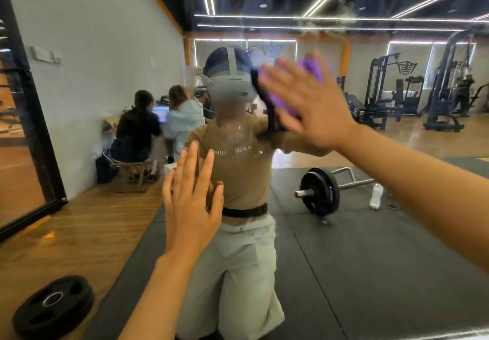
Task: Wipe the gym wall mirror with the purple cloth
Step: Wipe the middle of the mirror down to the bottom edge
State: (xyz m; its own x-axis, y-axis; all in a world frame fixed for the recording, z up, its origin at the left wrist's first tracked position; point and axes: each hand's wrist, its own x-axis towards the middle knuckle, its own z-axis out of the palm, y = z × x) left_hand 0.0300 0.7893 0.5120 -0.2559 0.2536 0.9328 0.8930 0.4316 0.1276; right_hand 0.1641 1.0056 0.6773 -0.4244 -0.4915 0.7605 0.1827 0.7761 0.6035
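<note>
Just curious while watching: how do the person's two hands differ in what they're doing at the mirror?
The right hand is raised high and presses the purple cloth against the mirror; the left hand sits lower and has no cloth under it. The right hand looks motion-blurred; the left hand looks sharp. Both have straight, spread fingers, palms facing the glass.

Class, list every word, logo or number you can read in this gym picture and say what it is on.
Brown T-shirt reflected in the mirror: white chest lettering, mirror-reversed and too blurred to read.
Far wall emblem: a graphic, no legible words.
Laptop screen: too small to read.
</note>
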